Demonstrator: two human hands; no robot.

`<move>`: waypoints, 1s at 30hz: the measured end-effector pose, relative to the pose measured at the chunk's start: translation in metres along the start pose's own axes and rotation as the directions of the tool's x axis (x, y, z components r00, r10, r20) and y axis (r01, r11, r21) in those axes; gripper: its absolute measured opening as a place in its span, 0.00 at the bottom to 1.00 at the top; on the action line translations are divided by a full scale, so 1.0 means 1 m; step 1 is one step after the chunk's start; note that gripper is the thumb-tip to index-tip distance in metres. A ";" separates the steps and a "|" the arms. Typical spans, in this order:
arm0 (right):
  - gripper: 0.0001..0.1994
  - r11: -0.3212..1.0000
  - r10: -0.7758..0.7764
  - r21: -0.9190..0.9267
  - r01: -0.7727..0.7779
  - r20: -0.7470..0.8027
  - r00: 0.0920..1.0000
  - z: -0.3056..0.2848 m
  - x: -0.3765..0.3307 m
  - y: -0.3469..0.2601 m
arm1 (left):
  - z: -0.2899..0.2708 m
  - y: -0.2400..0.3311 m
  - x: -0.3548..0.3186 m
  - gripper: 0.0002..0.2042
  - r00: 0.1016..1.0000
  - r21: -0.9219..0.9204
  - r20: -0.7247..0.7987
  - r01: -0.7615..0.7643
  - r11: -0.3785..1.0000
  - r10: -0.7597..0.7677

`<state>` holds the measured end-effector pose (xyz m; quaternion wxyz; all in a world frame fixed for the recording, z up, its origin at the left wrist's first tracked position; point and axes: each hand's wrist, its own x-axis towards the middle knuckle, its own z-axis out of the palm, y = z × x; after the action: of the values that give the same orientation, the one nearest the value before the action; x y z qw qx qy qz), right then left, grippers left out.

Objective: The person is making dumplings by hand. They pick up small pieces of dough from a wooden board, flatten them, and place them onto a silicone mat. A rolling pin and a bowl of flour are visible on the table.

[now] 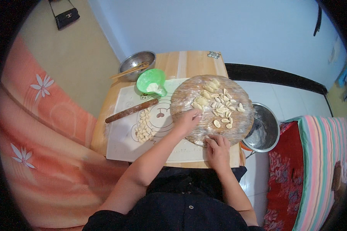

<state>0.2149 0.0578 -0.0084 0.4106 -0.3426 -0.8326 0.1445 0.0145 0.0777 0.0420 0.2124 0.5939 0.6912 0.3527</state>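
My left hand (pixel 188 121) reaches over the left part of a round, ridged, floured board (pixel 235 133). Its fingers are pinched together beside a row of plump dumplings (pixel 201 101); whatever may be between the fingertips is hidden. At the board's near edge rests my right hand (pixel 218 151), fingers a little bent and apart, with no object visible in it. Many small, pale oval dough pieces (pixel 222 109) lie scattered on the board, right of the dumplings. Left of my left hand, a heap of small cut dough lumps (pixel 145 128) sits on a white printed mat (pixel 119 148).
A brown rolling pin (pixel 131 110) lies across the mat. Behind it are a green bowl (pixel 144 79) with white flour and a metal bowl (pixel 129 63) with chopsticks (pixel 133 70) across it. Right of the wooden table (pixel 181 65) stands a metal basin (pixel 271 127), lower down.
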 end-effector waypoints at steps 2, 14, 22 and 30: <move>0.15 1.000 -0.008 -0.003 0.008 -0.003 1.000 0.001 0.000 0.000 | -0.001 0.002 -0.003 0.15 0.999 -0.037 -0.039 0.008 0.999 -0.010; 0.14 1.000 -0.004 -0.019 0.004 0.012 1.000 0.001 -0.001 0.000 | -0.128 -0.059 -0.085 0.08 0.981 0.494 -0.180 0.020 0.869 0.080; 0.12 0.999 -0.034 -0.030 0.033 -0.016 0.999 0.000 0.001 0.000 | -0.101 -0.071 -0.084 0.07 0.983 0.808 0.025 -0.128 0.575 0.183; 0.13 0.998 -0.043 -0.045 0.043 -0.001 0.999 0.001 -0.001 0.001 | -0.045 -0.019 -0.050 0.06 0.995 0.194 -0.052 -0.072 0.978 0.084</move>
<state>0.2149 0.0577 -0.0102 0.4067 -0.3339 -0.8424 0.1163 -0.0205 0.0177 0.0512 0.1193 0.6274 0.7042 0.3100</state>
